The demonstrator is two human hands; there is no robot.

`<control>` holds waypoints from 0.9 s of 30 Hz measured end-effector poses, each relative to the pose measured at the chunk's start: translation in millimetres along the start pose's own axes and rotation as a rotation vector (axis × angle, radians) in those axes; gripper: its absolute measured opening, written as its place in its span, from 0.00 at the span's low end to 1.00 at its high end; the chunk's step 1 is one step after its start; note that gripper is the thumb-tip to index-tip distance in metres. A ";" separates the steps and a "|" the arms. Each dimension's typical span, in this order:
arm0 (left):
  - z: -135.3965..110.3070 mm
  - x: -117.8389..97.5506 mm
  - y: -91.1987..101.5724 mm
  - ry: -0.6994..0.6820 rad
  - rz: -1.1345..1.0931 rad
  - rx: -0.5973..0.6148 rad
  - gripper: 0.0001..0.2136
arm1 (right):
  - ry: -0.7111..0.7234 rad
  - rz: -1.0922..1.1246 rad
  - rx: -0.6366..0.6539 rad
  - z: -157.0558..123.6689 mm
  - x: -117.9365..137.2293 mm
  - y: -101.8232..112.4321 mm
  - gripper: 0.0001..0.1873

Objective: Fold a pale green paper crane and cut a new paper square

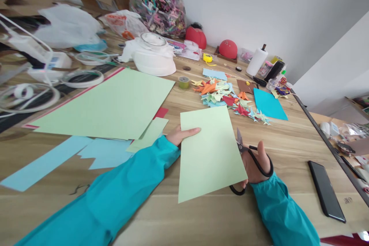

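A pale green sheet of paper [211, 153] is held up above the table by my left hand [183, 134], thumb on its face and fingers behind it. My right hand [256, 167] has black-handled scissors [241, 143] on its fingers. The scissors' tips point up and away, beside the sheet's right edge; part of them is hidden behind the paper. To the left lie a large pale green sheet [115, 103], a smaller green piece [150, 134] and light blue paper pieces [106, 152].
Folded paper shapes [219, 94] in several colours lie in a heap beyond my hands, near a turquoise sheet [269, 103]. A phone [326, 190] rests at the right. Cables [83, 78], a white bundle [154, 59] and a stuffed clear bag [158, 7] stand toward the back left.
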State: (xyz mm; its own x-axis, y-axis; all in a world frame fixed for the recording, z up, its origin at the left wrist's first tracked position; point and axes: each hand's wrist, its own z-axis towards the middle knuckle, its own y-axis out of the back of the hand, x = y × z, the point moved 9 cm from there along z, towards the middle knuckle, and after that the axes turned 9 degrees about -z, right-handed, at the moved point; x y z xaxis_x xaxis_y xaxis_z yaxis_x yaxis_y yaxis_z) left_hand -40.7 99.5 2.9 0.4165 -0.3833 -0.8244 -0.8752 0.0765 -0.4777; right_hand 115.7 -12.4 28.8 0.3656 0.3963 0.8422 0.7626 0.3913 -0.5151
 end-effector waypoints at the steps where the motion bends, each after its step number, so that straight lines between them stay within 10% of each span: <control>1: 0.7 -0.7 1.7 -0.009 0.015 -0.021 0.25 | 0.000 0.003 -0.001 0.0 -0.3 0.5 0.46; 16: 0.9 -17.3 3.1 -0.167 0.032 -0.065 0.30 | 0.098 0.039 -0.078 4.8 9.1 0.2 0.45; 27: -2.4 -6.3 -3.8 -0.042 0.030 0.021 0.28 | 0.046 0.041 -0.087 3.0 -1.4 5.1 0.45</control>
State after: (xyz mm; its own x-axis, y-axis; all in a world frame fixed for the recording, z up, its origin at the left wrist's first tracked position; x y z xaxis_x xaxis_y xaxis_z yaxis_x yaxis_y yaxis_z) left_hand -40.6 99.5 10.6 0.4002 -0.3411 -0.8505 -0.8823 0.1073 -0.4582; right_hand 117.5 -8.5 24.5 0.4199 0.3713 0.8281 0.7892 0.3012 -0.5352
